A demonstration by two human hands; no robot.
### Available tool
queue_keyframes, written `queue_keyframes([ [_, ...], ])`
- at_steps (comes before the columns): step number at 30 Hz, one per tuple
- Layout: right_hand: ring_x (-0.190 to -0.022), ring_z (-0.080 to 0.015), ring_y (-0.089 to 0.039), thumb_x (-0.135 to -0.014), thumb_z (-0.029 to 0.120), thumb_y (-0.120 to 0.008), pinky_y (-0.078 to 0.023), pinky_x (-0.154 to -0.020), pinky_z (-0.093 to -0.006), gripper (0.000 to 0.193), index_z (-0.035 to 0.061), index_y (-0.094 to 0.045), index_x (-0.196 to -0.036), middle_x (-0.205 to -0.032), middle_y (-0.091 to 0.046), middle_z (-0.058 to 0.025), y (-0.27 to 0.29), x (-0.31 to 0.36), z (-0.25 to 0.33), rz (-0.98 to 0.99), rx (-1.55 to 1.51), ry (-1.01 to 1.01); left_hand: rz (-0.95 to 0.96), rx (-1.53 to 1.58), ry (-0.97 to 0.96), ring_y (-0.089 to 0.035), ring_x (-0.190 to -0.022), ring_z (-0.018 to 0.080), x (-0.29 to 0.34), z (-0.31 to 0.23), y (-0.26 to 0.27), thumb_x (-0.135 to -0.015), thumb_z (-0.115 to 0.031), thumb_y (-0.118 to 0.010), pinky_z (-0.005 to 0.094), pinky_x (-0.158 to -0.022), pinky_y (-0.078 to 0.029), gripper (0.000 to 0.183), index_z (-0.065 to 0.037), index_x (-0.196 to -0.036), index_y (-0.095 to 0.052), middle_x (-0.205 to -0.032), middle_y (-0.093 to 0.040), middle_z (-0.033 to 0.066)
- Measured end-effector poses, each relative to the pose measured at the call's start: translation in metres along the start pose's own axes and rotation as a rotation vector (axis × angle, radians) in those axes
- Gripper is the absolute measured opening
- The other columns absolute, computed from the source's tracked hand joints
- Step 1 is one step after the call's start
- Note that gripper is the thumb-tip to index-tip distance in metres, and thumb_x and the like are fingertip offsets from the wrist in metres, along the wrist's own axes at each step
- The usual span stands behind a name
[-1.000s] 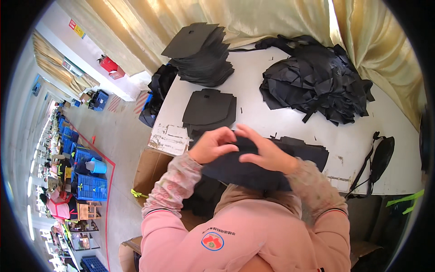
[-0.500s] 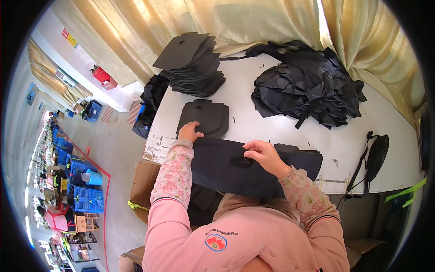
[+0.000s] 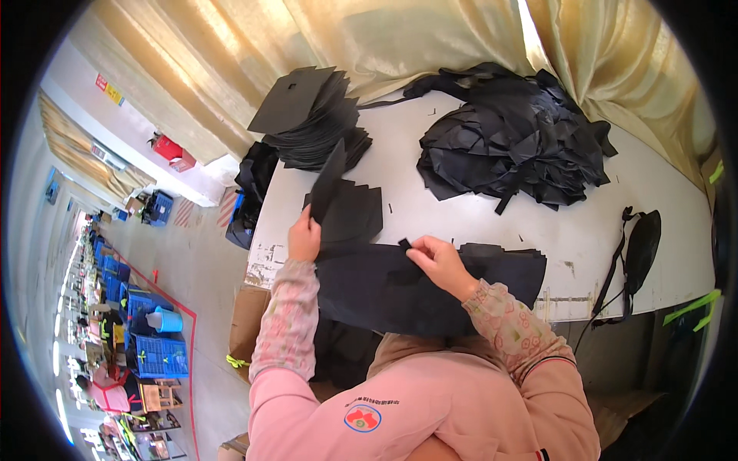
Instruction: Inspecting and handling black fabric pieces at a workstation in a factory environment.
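Note:
My left hand [image 3: 304,238] is closed on the edge of a thin black panel [image 3: 330,178], which stands tilted up from the table. Just right of it lies a low stack of similar black panels [image 3: 361,213]. Between thumb and fingertips, my right hand [image 3: 441,263] pinches a small black strip [image 3: 404,244]. Below both hands, a long black fabric piece [image 3: 384,296] drapes over the table's front edge. More layered black pieces [image 3: 507,261] lie to the right of my right hand.
A tall stack of black panels [image 3: 304,111] stands at the back left of the white table [image 3: 400,169]. A heaped pile of black fabric pieces [image 3: 515,146] sits at the back right. Near the right edge lies a black pouch with a strap [image 3: 643,246]. Cream curtains [image 3: 430,38] hang behind.
My left hand has lifted a panel off the low stack and tilted it upright. The right hand has moved slightly, with the small black strip now showing in its fingers. The view has shifted slightly.

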State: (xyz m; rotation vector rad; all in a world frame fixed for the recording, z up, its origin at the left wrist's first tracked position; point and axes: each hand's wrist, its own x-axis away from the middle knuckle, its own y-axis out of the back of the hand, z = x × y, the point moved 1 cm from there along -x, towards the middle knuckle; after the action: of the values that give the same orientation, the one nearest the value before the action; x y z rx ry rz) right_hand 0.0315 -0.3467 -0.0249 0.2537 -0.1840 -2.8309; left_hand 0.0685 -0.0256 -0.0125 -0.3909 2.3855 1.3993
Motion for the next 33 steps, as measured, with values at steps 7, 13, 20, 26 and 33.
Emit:
queue_keyframes([
  [7,-0.059,-0.0253,-0.062,-0.084,0.011,-0.067,-0.048,-0.057,-0.0341,0.014,-0.0016,-0.063,-0.084,-0.070,-0.064,-0.0138,0.017,-0.037,0.038,-0.193,0.142,0.239,0.318,0.439,0.156,-0.065,-0.066,0.0244,0.068,-0.124,0.071,-0.087,0.003,-0.054,0.0314,-0.062,-0.049,0.037,-0.001,-0.123,-0.060,-0.084,-0.070,0.0147],
  [13,-0.069,-0.0259,-0.063,-0.082,0.014,-0.070,-0.048,-0.062,-0.0341,0.015,0.0009,-0.066,-0.088,-0.079,-0.064,-0.0151,0.019,-0.033,0.016,-0.127,0.103,0.297,0.516,0.460,-0.387,-0.063,-0.111,0.0260,0.074,-0.140,0.070,-0.083,0.004,-0.059,0.0339,-0.090,-0.049,0.042,-0.002,-0.125,-0.060,-0.118,-0.065,0.0169],
  [20,-0.070,-0.0199,-0.054,-0.082,0.014,-0.071,-0.045,-0.065,-0.0322,0.013,0.0044,-0.070,-0.091,-0.075,-0.052,-0.0082,0.017,-0.015,0.039,0.147,-0.051,0.282,0.379,0.693,-0.111,-0.062,-0.091,0.0173,0.060,-0.152,0.027,-0.079,-0.005,-0.073,0.0275,-0.081,-0.049,0.050,-0.003,-0.126,-0.056,-0.117,-0.056,0.0089],
  [26,-0.097,-0.0122,-0.058,-0.097,0.028,-0.060,-0.049,-0.079,-0.0286,0.032,-0.0015,-0.061,-0.110,-0.105,-0.063,-0.0056,0.051,-0.007,0.072,0.594,-0.554,-0.285,0.071,0.439,-0.376,-0.063,-0.081,0.0199,0.047,-0.173,0.017,-0.080,0.004,-0.068,0.0276,-0.072,-0.051,0.022,-0.002,-0.100,-0.063,-0.096,-0.062,0.0101],
  [33,-0.097,-0.0143,-0.059,-0.085,0.013,-0.071,-0.049,-0.087,-0.0302,0.048,-0.0006,-0.051,-0.127,-0.107,-0.065,-0.0110,0.083,-0.014,0.075,0.724,0.033,-0.015,0.122,0.553,-0.332,-0.063,-0.082,0.0177,0.042,-0.181,0.020,-0.080,0.005,-0.066,0.0286,-0.074,-0.050,0.017,-0.002,-0.095,-0.061,-0.090,-0.061,0.0086],
])
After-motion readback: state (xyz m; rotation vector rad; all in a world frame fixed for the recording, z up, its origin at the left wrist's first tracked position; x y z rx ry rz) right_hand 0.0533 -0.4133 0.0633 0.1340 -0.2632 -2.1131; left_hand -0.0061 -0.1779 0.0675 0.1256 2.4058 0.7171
